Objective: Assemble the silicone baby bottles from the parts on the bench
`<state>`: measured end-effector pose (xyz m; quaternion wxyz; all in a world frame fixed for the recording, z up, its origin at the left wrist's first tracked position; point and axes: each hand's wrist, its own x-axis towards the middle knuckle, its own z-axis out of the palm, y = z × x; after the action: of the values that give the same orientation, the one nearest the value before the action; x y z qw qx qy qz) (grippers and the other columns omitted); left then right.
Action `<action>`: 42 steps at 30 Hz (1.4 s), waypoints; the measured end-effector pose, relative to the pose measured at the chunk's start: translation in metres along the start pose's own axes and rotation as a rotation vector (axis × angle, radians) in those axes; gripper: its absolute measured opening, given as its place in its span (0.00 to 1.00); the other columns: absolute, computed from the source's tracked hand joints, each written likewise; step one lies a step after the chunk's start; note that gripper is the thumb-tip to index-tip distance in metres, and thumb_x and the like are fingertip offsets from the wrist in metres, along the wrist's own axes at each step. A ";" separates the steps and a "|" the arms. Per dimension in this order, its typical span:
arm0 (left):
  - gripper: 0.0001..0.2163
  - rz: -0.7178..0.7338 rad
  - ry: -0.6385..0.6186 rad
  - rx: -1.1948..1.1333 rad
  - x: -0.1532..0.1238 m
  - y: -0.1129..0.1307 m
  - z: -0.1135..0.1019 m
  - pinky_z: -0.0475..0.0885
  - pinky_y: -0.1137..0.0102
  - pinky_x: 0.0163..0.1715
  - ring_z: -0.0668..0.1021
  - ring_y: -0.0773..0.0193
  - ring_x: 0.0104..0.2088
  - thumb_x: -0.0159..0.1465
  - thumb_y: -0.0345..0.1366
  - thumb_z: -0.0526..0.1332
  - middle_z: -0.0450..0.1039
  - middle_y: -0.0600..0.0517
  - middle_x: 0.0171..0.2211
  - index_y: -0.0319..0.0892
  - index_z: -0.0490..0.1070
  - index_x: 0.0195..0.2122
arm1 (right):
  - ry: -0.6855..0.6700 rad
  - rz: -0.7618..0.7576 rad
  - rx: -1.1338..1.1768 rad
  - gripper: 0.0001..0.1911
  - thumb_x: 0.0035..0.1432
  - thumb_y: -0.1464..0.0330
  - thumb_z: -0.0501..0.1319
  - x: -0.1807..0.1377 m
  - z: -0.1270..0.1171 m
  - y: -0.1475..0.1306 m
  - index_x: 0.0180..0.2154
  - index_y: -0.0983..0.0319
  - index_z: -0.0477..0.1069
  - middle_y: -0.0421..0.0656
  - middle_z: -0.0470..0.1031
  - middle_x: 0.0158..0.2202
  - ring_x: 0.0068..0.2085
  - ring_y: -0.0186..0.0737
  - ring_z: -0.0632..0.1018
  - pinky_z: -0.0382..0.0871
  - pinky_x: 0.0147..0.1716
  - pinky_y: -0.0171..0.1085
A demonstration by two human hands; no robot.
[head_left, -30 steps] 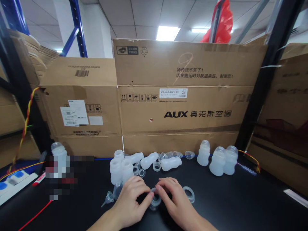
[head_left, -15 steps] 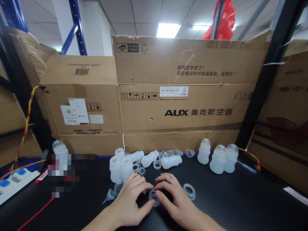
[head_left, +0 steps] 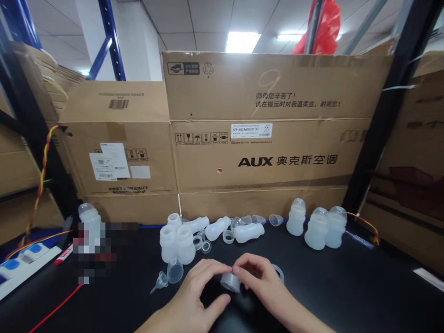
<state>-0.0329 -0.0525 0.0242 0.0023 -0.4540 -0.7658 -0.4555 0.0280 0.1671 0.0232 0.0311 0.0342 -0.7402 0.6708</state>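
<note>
Both my hands meet low in the middle of the head view over a black table. My left hand and my right hand pinch a small translucent screw ring between their fingertips, just above the table. A clear cap and a small clear nipple lie left of my left hand. Another clear ring peeks out behind my right hand. Several white open bottles stand and lie just beyond.
Three capped white bottles stand at the right rear. One capped bottle stands far left by a blurred patch. Cardboard boxes wall the table's back. A red marker, red cable and white power strip lie left.
My hands have drawn closer together and lifted the ring slightly, turning it on its side; my right hand now covers most of the spare ring behind it.
</note>
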 end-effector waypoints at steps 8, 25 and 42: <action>0.19 -0.272 0.049 -0.259 0.000 0.006 0.009 0.77 0.66 0.58 0.83 0.57 0.51 0.66 0.56 0.65 0.84 0.50 0.49 0.53 0.83 0.50 | -0.126 0.229 0.265 0.29 0.53 0.49 0.72 -0.007 -0.004 -0.008 0.36 0.68 0.70 0.41 0.72 0.24 0.24 0.30 0.74 0.65 0.20 0.23; 0.15 -0.311 -0.043 -0.353 0.010 0.014 0.016 0.77 0.69 0.47 0.84 0.58 0.39 0.64 0.52 0.69 0.86 0.49 0.37 0.46 0.86 0.40 | -0.010 0.400 0.505 0.21 0.51 0.59 0.67 -0.006 0.011 0.009 0.38 0.65 0.63 0.46 0.77 0.31 0.32 0.43 0.83 0.78 0.30 0.33; 0.15 -0.234 0.200 -0.317 0.001 -0.002 0.032 0.73 0.81 0.30 0.80 0.70 0.28 0.67 0.51 0.65 0.76 0.54 0.27 0.43 0.72 0.39 | -0.089 0.125 0.218 0.45 0.57 0.35 0.64 -0.012 0.016 0.007 0.57 0.64 0.63 0.42 0.74 0.32 0.32 0.37 0.79 0.78 0.31 0.32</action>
<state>-0.0223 -0.0299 0.0048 -0.0460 -0.3095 -0.7281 -0.6099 0.0396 0.1521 0.0134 -0.0476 0.0207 -0.6643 0.7457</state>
